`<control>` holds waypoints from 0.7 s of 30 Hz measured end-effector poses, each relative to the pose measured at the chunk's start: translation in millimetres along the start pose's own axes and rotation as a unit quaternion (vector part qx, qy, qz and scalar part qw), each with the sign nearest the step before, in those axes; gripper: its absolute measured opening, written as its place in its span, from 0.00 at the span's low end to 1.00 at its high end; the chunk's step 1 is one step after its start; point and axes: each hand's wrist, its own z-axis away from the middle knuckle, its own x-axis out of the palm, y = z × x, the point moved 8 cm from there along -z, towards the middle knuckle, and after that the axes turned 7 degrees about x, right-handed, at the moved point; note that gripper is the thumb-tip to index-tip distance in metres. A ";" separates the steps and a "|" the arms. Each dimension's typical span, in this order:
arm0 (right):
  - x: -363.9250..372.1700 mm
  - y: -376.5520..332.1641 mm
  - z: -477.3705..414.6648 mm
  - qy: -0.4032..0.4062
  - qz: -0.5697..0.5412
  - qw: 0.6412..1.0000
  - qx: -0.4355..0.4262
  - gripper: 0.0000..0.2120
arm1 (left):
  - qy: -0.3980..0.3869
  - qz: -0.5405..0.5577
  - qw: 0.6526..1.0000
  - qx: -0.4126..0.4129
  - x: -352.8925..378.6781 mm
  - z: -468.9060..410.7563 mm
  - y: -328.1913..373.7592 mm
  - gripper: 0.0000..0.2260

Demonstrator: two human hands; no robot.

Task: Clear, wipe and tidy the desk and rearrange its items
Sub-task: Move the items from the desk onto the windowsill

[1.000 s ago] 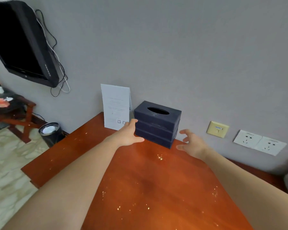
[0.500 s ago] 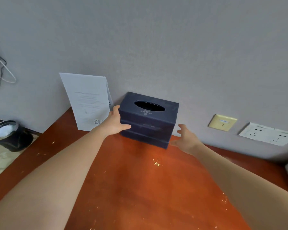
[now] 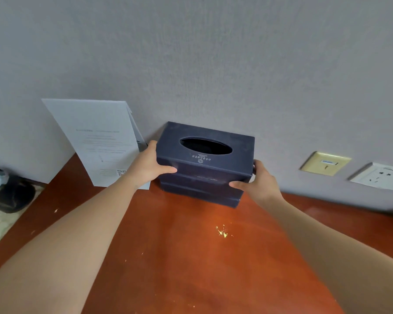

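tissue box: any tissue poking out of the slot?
No. The tissue box slot shows only dark; nothing protrudes. Deeper contents: cannot tell.

Soft diffuse light, fairly bright, glare patch on glossy reddish-brown wooden desk (image 3: 222, 231) just nearer than the grip, faint shadow under dark navy tissue box (image 3: 202, 175), fisheye bending at edges, slight overall softness

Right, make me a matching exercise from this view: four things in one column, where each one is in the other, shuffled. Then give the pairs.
Things:
1. tissue box
2. printed sheet
3. waste bin
4. brass wall plate

Places:
A. on the floor, left of the desk
B. leaning against the wall at the back of the desk
C. gripped at its ends by the left hand and right hand
D. fixed to the wall, right of the box

Pairs: 1-C, 2-B, 3-A, 4-D
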 end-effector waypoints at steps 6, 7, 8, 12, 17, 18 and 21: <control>-15.3 3.7 14.1 0.017 -0.063 0.997 -0.032 0.34 | 0.023 -0.002 0.999 0.029 -4.1 14.5 16.2 0.35; -20.9 4.1 20.2 0.021 -0.067 0.997 -0.039 0.33 | 0.026 -0.004 0.999 0.037 -5.0 19.1 22.7 0.35; -27.5 4.5 27.5 0.023 -0.073 0.996 -0.046 0.33 | 0.029 -0.006 0.999 0.046 -5.7 24.1 30.6 0.36; -60.8 15.5 66.3 0.038 -0.117 0.990 -0.065 0.32 | 0.020 -0.010 0.996 0.083 -1.2 48.4 70.3 0.36; -113.0 54.3 126.2 0.088 -0.146 0.983 -0.067 0.29 | -0.009 0.002 0.990 0.140 20.9 84.7 127.6 0.35; -126.1 62.7 140.7 0.101 -0.154 0.981 -0.067 0.28 | -0.014 0.009 0.988 0.155 27.3 92.4 140.4 0.35; -166.5 92.0 183.2 0.149 -0.176 0.971 -0.064 0.27 | -0.026 0.034 0.978 0.203 47.7 115.9 183.4 0.34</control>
